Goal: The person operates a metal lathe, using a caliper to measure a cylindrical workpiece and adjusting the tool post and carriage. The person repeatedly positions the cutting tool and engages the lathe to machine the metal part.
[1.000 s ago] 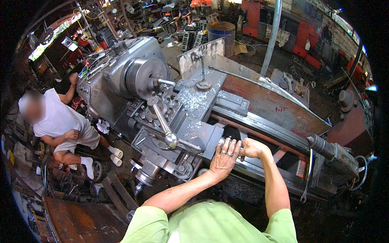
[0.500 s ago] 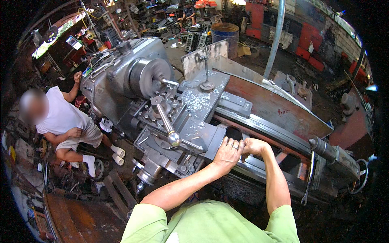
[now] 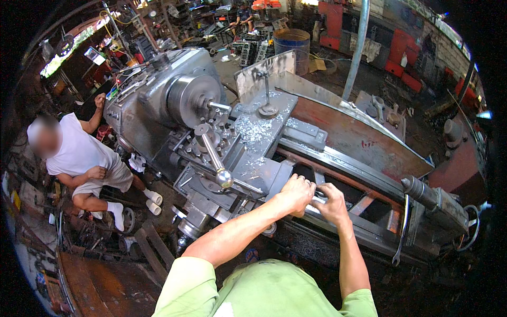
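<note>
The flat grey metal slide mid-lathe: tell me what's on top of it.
On the slide lie scattered silvery metal shavings; an upright dark metal rod on a round base stands toward the far end. The surface beneath the densest shavings is hidden from view.

Lime green the shirt (image 3: 274,290) was! Grey the lathe (image 3: 140,103), its chuck (image 3: 185,100) bright silver, the chips (image 3: 251,128) whitish; patchy brownish red the guard (image 3: 354,129), blue the drum (image 3: 297,53), white the co-worker's top (image 3: 87,145)!

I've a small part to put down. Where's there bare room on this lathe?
Carriage plate: mostly bare between the ball-ended lever and left hand. Front bed rail: open between the right forearm and wrench. Crowded: the plate's far part, with metal chips beside the upright stand.
</note>
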Demonstrator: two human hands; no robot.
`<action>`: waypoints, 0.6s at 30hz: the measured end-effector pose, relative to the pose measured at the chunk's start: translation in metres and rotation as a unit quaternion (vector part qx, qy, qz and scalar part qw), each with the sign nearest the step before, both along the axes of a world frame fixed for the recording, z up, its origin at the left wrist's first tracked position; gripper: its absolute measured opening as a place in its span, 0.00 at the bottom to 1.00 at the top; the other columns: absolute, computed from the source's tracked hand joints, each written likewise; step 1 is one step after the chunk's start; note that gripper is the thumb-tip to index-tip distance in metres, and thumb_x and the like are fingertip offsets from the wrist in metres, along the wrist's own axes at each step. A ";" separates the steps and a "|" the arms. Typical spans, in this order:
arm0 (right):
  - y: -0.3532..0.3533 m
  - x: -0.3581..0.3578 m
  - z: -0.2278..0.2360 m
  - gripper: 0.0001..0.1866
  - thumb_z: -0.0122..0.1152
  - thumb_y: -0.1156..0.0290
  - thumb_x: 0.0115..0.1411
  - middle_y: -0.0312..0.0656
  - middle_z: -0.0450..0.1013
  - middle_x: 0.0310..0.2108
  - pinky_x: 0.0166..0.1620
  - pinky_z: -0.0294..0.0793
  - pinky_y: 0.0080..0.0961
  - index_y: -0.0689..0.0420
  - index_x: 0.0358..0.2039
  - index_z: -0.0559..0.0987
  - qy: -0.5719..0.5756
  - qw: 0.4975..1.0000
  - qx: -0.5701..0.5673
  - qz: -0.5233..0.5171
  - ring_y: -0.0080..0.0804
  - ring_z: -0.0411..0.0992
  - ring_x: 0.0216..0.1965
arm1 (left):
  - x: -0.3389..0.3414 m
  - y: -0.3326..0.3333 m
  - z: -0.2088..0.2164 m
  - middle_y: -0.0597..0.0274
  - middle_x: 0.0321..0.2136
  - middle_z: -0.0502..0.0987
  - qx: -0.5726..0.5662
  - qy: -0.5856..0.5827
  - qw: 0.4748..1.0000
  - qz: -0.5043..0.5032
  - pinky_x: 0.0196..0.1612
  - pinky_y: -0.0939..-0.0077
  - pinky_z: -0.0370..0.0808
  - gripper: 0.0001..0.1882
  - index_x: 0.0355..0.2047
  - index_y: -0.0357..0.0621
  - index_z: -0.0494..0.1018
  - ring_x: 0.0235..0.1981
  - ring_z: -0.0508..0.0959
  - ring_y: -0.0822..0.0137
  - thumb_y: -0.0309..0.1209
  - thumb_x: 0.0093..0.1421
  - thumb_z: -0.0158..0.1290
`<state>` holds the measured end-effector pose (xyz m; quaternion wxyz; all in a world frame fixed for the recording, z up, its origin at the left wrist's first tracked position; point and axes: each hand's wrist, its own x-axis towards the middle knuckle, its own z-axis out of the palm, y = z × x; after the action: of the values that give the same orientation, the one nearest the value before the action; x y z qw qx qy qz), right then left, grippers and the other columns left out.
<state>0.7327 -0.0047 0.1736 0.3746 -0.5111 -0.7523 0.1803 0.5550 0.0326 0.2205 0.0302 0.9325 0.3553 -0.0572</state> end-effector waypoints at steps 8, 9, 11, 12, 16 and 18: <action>-0.024 -0.035 -0.022 0.34 0.74 0.68 0.41 0.47 0.73 0.47 0.50 0.66 0.43 0.60 0.52 0.76 -0.107 0.973 0.178 -0.101 0.46 0.70 0.49 | 0.007 0.021 0.013 0.41 0.44 0.80 -0.118 0.050 0.992 -0.004 0.52 0.57 0.77 0.38 0.48 0.32 0.71 0.47 0.80 0.46 0.42 0.38 0.67; -0.024 -0.037 -0.024 0.34 0.73 0.67 0.42 0.48 0.72 0.47 0.51 0.65 0.43 0.61 0.52 0.76 -0.111 0.971 0.183 -0.104 0.47 0.70 0.49 | 0.008 0.025 0.015 0.41 0.44 0.80 -0.140 0.067 0.988 -0.008 0.51 0.58 0.77 0.39 0.49 0.31 0.71 0.47 0.80 0.46 0.42 0.38 0.68; -0.023 -0.040 -0.029 0.33 0.71 0.67 0.44 0.48 0.72 0.47 0.52 0.64 0.44 0.61 0.53 0.76 -0.119 0.968 0.192 -0.112 0.47 0.70 0.50 | 0.014 0.032 0.019 0.40 0.44 0.81 -0.186 0.103 0.977 -0.017 0.51 0.59 0.78 0.40 0.49 0.30 0.71 0.48 0.81 0.48 0.42 0.38 0.68; -0.020 -0.040 -0.031 0.27 0.68 0.66 0.47 0.49 0.72 0.43 0.49 0.64 0.43 0.62 0.48 0.77 -0.115 0.969 0.194 -0.106 0.48 0.70 0.46 | 0.017 0.035 0.022 0.39 0.44 0.81 -0.209 0.123 0.970 -0.021 0.50 0.61 0.78 0.42 0.51 0.30 0.71 0.48 0.81 0.49 0.43 0.37 0.69; -0.014 -0.041 -0.041 0.13 0.63 0.64 0.52 0.49 0.68 0.31 0.41 0.61 0.44 0.59 0.30 0.72 -0.114 0.974 0.169 -0.095 0.49 0.67 0.36 | 0.012 0.046 0.029 0.39 0.43 0.80 -0.271 0.069 0.960 -0.022 0.50 0.59 0.78 0.43 0.55 0.34 0.69 0.48 0.80 0.46 0.41 0.38 0.68; -0.013 -0.042 -0.045 0.12 0.62 0.64 0.52 0.47 0.69 0.29 0.40 0.62 0.45 0.58 0.29 0.72 -0.109 0.978 0.144 -0.104 0.48 0.69 0.35 | 0.005 0.046 0.029 0.38 0.45 0.80 -0.261 0.011 0.965 -0.025 0.52 0.59 0.77 0.44 0.57 0.34 0.68 0.49 0.79 0.45 0.39 0.39 0.68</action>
<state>0.6903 -0.0179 0.1287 0.3766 -0.5438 -0.7495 -0.0269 0.5602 0.0787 0.2494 0.2674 0.9001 0.3052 -0.1586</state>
